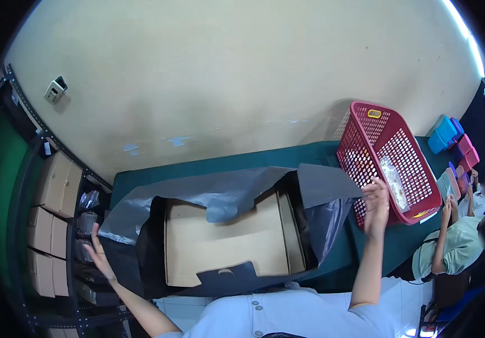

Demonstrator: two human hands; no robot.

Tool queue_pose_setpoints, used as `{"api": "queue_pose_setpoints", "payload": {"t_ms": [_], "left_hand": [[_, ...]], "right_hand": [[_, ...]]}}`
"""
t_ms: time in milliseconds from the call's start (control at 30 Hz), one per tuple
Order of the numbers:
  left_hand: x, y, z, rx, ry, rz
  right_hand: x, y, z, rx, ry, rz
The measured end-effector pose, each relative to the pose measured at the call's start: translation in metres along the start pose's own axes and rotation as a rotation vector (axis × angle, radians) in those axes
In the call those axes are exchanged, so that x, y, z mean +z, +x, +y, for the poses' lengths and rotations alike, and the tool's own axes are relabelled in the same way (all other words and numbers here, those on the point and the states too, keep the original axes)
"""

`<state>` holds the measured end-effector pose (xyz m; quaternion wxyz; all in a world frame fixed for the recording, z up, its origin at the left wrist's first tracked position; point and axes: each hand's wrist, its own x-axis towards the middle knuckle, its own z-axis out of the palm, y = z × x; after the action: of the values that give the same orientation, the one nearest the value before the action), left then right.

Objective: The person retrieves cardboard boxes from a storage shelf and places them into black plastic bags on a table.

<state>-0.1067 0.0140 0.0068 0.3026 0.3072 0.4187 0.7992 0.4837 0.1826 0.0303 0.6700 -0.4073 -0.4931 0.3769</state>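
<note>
In front of me on the table stands an open cardboard box [225,242], brown inside with black flaps. Grey-black plastic sheeting [208,186], possibly a large bag, drapes over its far edge and sides. My left hand [101,259] is just off the box's left side, fingers spread, holding nothing. My right hand [376,205] is raised at the right end, by the tip of a dark grey flap [327,186]. Its fingers are apart and slightly bent; whether they touch the flap is unclear.
A red perforated basket [417,163] holding clear plastic packets [394,183] stands right of the box on the green-covered table [327,152]. Shelves at left hold brown cartons [48,234]. Other people [450,245] sit at right near stacked colourful containers [445,135].
</note>
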Motion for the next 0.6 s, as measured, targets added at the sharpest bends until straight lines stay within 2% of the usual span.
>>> {"api": "queue_pose_setpoints", "payload": {"t_ms": [33,67,100,133,167,267,300,333,400,500,600], "left_hand": [[-0.002,0.0,-0.002,-0.001,-0.002,0.003],[0.026,0.0,-0.009,-0.017,-0.023,-0.002],[0.038,0.001,-0.013,-0.03,-0.044,-0.004],[0.057,-0.023,-0.022,-0.04,-0.064,-0.005],[0.066,-0.022,-0.024,-0.047,-0.084,-0.007],[0.095,-0.055,-0.038,-0.079,-0.135,-0.013],[0.098,-0.065,-0.04,-0.092,-0.152,-0.016],[0.104,-0.066,-0.042,-0.106,-0.169,-0.021],[0.12,-0.055,-0.044,-0.136,-0.205,-0.039],[0.134,-0.052,-0.05,-0.174,-0.27,-0.06],[0.119,-0.054,-0.05,-0.219,-0.329,-0.08]], "right_hand": [[-0.006,-0.004,0.024,0.12,-0.057,0.027],[-0.022,-0.006,0.072,0.255,-0.085,0.006],[-0.061,-0.014,0.15,0.463,-0.063,-0.099],[-0.04,-0.031,0.176,0.418,0.103,-0.088],[-0.035,-0.027,0.175,0.415,0.105,-0.098],[-0.022,-0.144,0.191,0.435,0.17,-0.12],[0.024,-0.156,0.19,0.443,0.19,-0.125],[0.023,-0.165,0.189,0.451,0.21,-0.127],[0.008,-0.157,0.184,0.462,0.252,-0.125],[0.031,-0.132,0.175,0.472,0.308,-0.13],[0.031,-0.12,0.167,0.489,0.364,-0.132]]}}
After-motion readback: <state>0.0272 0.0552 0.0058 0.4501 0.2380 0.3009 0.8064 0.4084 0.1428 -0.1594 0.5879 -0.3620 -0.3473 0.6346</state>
